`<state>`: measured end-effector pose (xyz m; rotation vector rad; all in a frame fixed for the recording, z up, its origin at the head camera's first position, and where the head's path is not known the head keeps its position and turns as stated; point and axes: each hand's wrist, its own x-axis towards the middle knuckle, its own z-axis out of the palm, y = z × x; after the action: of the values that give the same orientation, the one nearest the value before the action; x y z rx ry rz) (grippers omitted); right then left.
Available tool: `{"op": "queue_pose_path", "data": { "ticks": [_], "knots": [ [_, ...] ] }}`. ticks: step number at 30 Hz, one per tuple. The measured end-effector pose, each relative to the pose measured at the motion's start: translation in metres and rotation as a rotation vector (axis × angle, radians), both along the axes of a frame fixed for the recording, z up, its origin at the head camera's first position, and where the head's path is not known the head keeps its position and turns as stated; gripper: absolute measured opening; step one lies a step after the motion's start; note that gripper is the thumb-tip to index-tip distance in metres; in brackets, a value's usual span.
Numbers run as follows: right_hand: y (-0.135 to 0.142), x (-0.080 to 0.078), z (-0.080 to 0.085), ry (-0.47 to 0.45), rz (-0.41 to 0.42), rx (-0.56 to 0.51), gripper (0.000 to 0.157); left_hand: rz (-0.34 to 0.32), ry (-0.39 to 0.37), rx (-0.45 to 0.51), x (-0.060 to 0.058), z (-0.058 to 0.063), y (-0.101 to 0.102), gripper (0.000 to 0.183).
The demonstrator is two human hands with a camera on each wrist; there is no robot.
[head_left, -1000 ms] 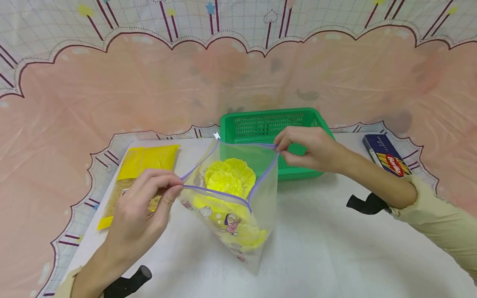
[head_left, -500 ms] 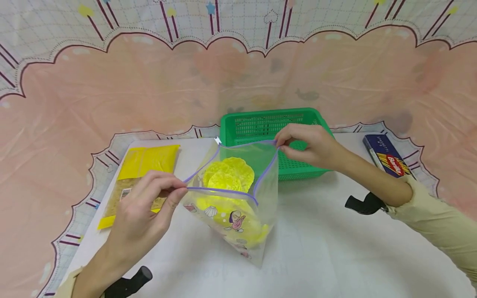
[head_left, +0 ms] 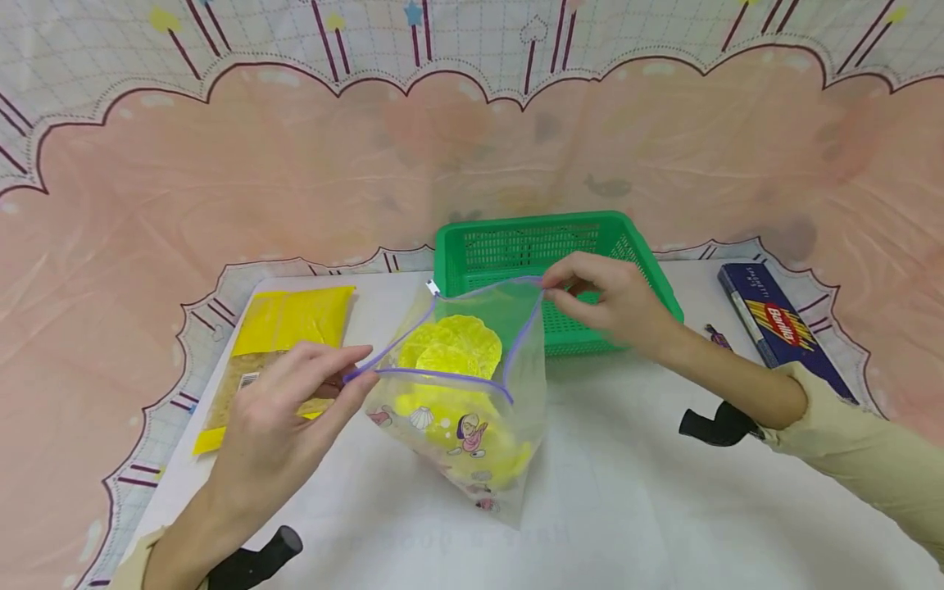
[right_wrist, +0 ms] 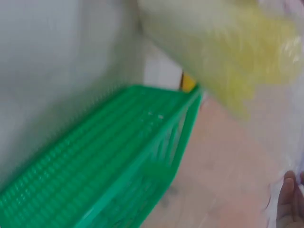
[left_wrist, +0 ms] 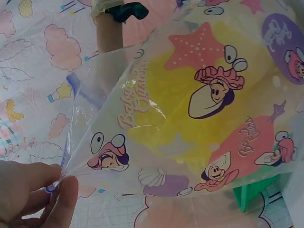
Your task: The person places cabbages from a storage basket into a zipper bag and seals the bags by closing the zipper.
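A clear zip bag (head_left: 531, 410) with a purple seal and cartoon prints hangs mouth-up above the table, its mouth spread wide. Inside lie yellow, round, ruffle-edged pieces (head_left: 460, 348) whose kind I cannot tell. My left hand (head_left: 283, 418) pinches the seal at the left corner between thumb and fingers, as the left wrist view also shows on the bag (left_wrist: 109, 128). The right corner is pinched by my right hand (head_left: 608, 299), in front of a green basket (head_left: 560, 220). The right wrist view is blurred, with my right fingertips (right_wrist: 287, 199) at its edge.
A yellow packet (head_left: 295, 315) with a see-through lower part lies on the white table (head_left: 627, 508) at left. A blue spaghetti box (head_left: 782, 324) lies at right. Beside it is a small dark wrapped item (head_left: 715, 336), partly hidden by the right forearm.
The bag's left corner has shifted slightly, and my left fingers have spread a little. My right forearm has moved slightly left and down, uncovering more of the spaghetti box and the small dark item.
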<state>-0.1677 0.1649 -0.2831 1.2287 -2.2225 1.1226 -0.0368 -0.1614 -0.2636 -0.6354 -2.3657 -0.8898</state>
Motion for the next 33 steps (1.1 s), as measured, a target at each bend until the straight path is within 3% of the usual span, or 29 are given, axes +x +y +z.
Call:
{"op": "queue_pose_path", "data": {
  "ticks": [4,8,11,16,19,26,29,33],
  "knots": [
    [-0.005,0.012,-0.004,0.016,-0.055,0.034,0.014,0.007,-0.023,-0.032,0.0,0.0,0.003,0.035],
    [-0.006,0.013,-0.005,0.014,-0.082,0.043,0.013,-0.002,-0.004,-0.022,-0.001,-0.001,0.004,0.036],
    [-0.004,0.012,-0.006,-0.071,-0.08,0.05,0.011,-0.008,0.001,-0.009,-0.001,-0.001,0.005,0.035],
    [-0.004,0.021,-0.002,-0.306,-0.059,0.104,0.015,0.014,-0.063,0.007,-0.001,0.0,0.006,0.026],
    [-0.008,0.03,0.003,-0.362,-0.036,0.14,0.021,0.021,-0.085,0.018,0.0,0.002,0.007,0.022],
    [-0.011,0.042,0.006,-0.316,-0.007,0.166,0.021,0.002,-0.043,0.043,-0.003,0.0,0.007,0.024],
    [-0.009,0.041,0.004,-0.247,0.014,0.16,0.017,-0.009,-0.022,0.052,-0.003,0.0,0.008,0.026],
    [-0.005,0.031,0.002,-0.087,0.04,0.168,0.014,-0.027,-0.014,0.033,-0.003,0.001,0.007,0.028]
  ]
}}
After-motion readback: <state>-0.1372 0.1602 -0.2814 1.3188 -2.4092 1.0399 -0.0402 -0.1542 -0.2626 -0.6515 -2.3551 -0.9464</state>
